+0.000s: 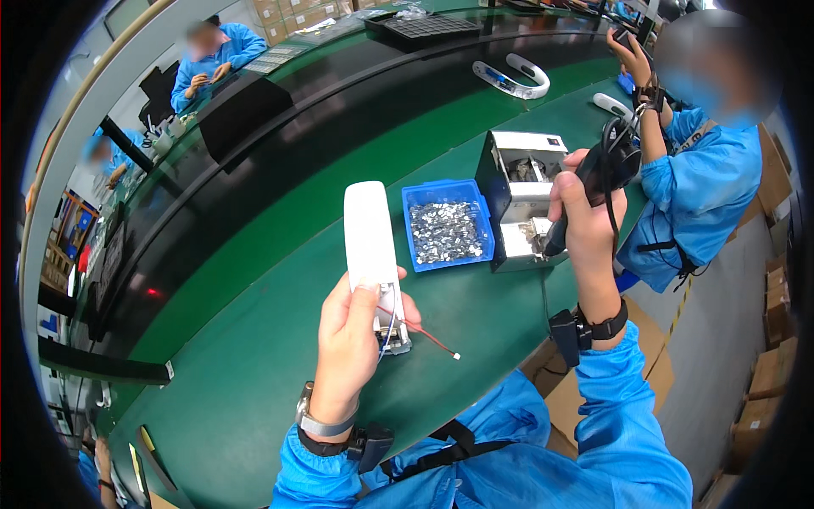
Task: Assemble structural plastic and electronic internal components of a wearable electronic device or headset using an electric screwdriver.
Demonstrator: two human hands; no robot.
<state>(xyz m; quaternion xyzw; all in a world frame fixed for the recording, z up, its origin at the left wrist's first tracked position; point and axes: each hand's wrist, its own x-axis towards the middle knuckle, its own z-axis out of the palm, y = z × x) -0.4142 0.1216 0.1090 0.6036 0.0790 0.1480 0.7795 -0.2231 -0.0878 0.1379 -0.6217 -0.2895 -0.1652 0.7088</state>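
1. Left hand closed around a long white plastic housing, upright, red wire trailing.
2. Right hand gripping a black electric screwdriver.
3. Blue plastic bin of screws lies between the hands on the green table.

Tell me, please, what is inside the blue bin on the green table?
The blue bin holds a heap of small silvery metal parts, likely screws, covering most of its floor. What lies beneath the heap cannot be seen, and the pieces are too small to identify surely.
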